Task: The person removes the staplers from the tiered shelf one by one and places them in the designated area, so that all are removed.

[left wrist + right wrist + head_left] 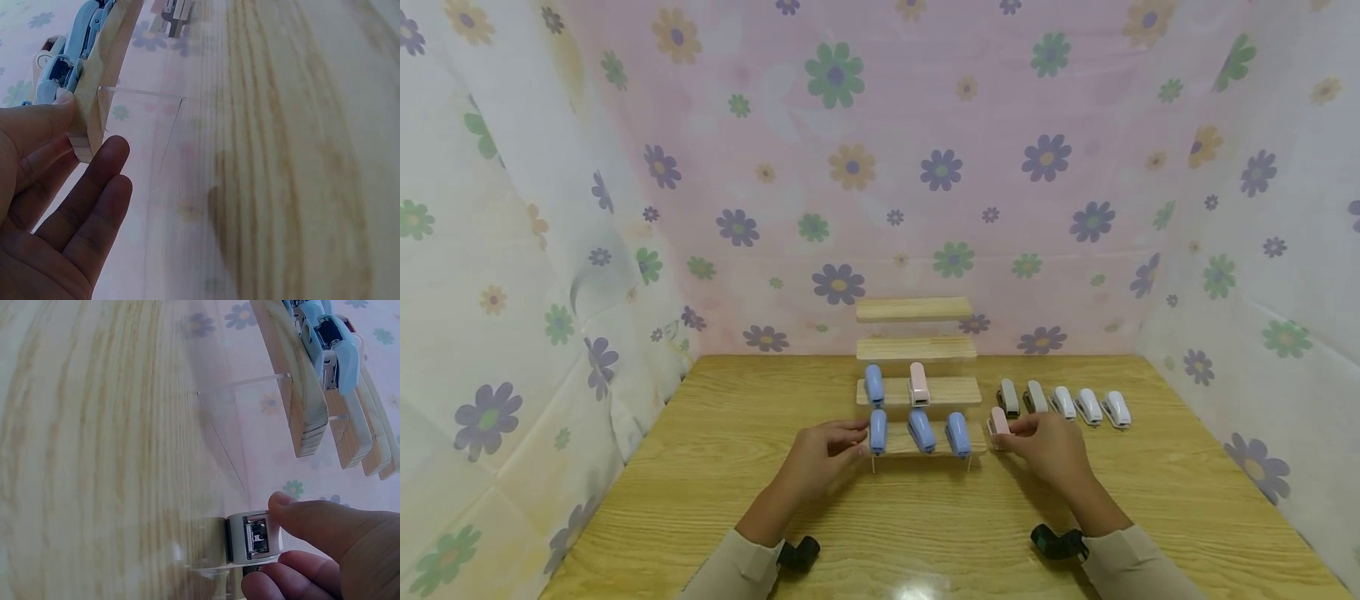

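Observation:
My right hand (1052, 448) pinches a small pink stapler (998, 425) between thumb and fingers, just off the right end of a tiered wooden stand. In the right wrist view this stapler (255, 536) shows its end close over the table. My left hand (820, 454) grips the left end of the lowest shelf (87, 128), thumb right at a blue stapler, other fingers spread. Three blue staplers stand on that lowest shelf: left (877, 431), middle (921, 431) and right (957, 434). The shelf above bears a blue stapler (874, 384) and a pink stapler (919, 384).
Right of the stand, on the table (737, 400), runs a row of two grey staplers (1008, 397) and three white staplers (1088, 407). The stand's upper two shelves (914, 309) hold nothing. Flowered cloth (895, 142) walls in the back and sides.

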A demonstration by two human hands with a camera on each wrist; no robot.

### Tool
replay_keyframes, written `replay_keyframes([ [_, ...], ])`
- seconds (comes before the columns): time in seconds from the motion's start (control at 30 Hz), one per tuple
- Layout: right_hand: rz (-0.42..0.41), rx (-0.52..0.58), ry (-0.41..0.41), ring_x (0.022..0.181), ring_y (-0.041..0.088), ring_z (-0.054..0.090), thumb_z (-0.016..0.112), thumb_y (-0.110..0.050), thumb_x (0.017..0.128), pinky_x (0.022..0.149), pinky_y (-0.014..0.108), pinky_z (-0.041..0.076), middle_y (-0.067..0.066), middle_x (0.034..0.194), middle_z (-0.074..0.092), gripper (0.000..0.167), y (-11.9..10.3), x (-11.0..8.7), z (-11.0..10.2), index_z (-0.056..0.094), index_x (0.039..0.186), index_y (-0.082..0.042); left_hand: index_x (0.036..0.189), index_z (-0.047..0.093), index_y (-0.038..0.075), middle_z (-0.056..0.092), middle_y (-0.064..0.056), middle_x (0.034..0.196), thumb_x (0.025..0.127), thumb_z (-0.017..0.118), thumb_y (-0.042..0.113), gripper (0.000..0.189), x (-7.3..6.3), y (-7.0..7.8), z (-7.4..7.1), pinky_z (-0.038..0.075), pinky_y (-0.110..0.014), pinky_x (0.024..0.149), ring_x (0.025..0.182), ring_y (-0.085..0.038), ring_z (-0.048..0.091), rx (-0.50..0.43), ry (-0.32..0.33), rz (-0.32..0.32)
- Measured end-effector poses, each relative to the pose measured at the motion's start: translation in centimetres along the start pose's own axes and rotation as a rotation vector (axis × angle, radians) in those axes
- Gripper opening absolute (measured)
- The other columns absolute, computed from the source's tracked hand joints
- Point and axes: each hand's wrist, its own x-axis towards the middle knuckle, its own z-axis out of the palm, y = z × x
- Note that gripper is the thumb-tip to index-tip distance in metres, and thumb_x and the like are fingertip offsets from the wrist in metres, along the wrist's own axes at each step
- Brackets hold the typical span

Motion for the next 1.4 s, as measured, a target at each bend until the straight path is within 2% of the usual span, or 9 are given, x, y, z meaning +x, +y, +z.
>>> replay_keyframes([
  [0.4,-0.012,0.005,0.037,0.081,0.02,0.07,0.081,-0.05,0.088,0.062,0.034,0.056,0.007,0.098,0.078,0.039,-0.3,0.0,-0.6,0.081,0.1,-0.013,0.125,0.076,0.012,0.066,0.004,0.141,0.097,0.075,0.023,0.03,0.0,0.0,0.0,0.058,-0.023,0.093,0.128,-0.021,0.065,-0.013,-0.006,0.004],
  [0.53,-0.036,0.006,0.077,0.083,0.022,0.071,0.08,-0.05,0.09,0.065,0.036,0.058,0.008,0.099,0.078,0.04,-0.7,0.1,-1.1,0.081,0.103,-0.012,0.124,0.077,0.01,0.067,0.002,0.14,0.097,0.075,0.021,0.029,0.1,0.1,0.1,0.059,-0.022,0.09,0.126,-0.023,0.066,0.001,-0.001,0.031],
  [0.63,-0.063,0.0,0.125,0.082,0.022,0.072,0.08,-0.048,0.09,0.064,0.036,0.058,0.008,0.097,0.079,0.039,-1.2,0.1,-1.6,0.081,0.103,-0.012,0.124,0.077,0.01,0.067,0.002,0.14,0.097,0.075,0.022,0.03,0.1,0.1,0.1,0.06,-0.021,0.085,0.123,-0.024,0.068,0.001,-0.002,0.024],
  [0.77,-0.11,-0.005,0.175,0.078,0.023,0.073,0.081,-0.048,0.089,0.059,0.033,0.056,0.01,0.095,0.08,0.039,-2.2,0.3,-2.2,0.082,0.104,-0.012,0.124,0.077,0.012,0.067,0.003,0.141,0.097,0.075,0.023,0.03,0.1,0.1,0.0,0.06,-0.021,0.083,0.122,-0.024,0.068,0.0,0.004,0.003],
  [0.87,-0.128,0.005,0.185,0.079,0.022,0.073,0.079,-0.052,0.089,0.057,0.031,0.055,0.01,0.096,0.08,0.044,-3.0,0.3,-2.6,0.081,0.107,-0.012,0.123,0.077,0.011,0.067,0.001,0.141,0.097,0.075,0.024,0.03,0.0,0.2,0.0,0.06,-0.021,0.082,0.123,-0.026,0.068,0.001,0.01,0.011],
  [1.0,-0.121,0.036,0.191,0.084,0.023,0.074,0.076,-0.059,0.089,0.06,0.031,0.057,0.007,0.097,0.079,0.053,-4.4,0.6,-3.0,0.08,0.113,-0.013,0.123,0.077,0.009,0.067,0.0,0.14,0.097,0.075,0.025,0.03,0.0,0.2,0.0,0.06,-0.021,0.082,0.123,-0.027,0.068,0.006,0.007,0.02],
  [1.23,-0.136,0.131,0.186,0.091,0.027,0.074,0.08,-0.048,0.09,0.063,0.032,0.059,0.009,0.101,0.079,0.044,-7.3,1.4,-3.0,0.08,0.116,-0.012,0.124,0.077,0.01,0.067,0.001,0.14,0.097,0.075,0.025,0.031,0.1,-0.1,0.0,0.061,-0.022,0.082,0.117,-0.024,0.07,0.017,0.009,0.022],
  [1.4,-0.154,0.151,0.198,0.094,0.025,0.075,0.081,-0.049,0.089,0.069,0.037,0.062,0.006,0.103,0.079,0.044,-8.7,1.9,-2.3,0.079,0.119,-0.016,0.124,0.076,0.009,0.067,0.0,0.141,0.097,0.075,0.025,0.032,0.1,0.0,0.0,0.061,-0.023,0.082,0.12,-0.026,0.069,0.014,0.002,0.028],
])
